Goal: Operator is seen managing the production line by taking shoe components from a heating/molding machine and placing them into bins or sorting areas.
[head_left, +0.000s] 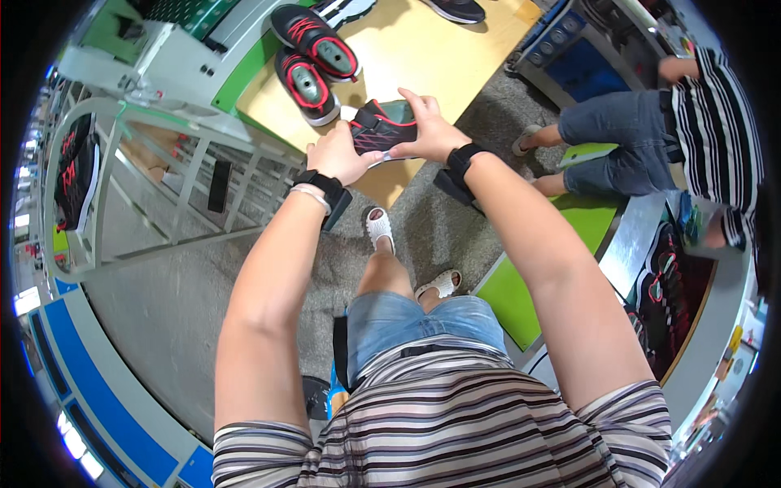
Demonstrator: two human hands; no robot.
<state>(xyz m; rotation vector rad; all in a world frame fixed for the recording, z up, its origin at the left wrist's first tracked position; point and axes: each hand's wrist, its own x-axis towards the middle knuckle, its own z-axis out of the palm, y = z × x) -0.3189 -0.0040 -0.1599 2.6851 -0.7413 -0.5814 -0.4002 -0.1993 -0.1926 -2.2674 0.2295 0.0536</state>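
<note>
Between my hands is a dark sneaker (389, 135) with red trim and a pale sole edge, held over the near edge of a light wooden table (407, 61). My left hand (338, 153) grips its toe-side or heel-side end at the left; which end it is, I cannot tell. At the other end my right hand (431, 134) is closed on it, with thumb low and fingers over the top. A grey-green filling shows in the shoe's opening. Just beyond my left hand, a red-laced black sneaker (316, 41) and a similar sneaker (299, 85) sit close together on the table.
More shoes, including a dark shoe (458, 8), lie at the table's far side. A wire-frame metal rack (163, 203) stands left, with a black sneaker (77, 175) beyond it. A co-worker in a striped shirt (712, 134) stands right, near a bin of dark shoes (657, 285).
</note>
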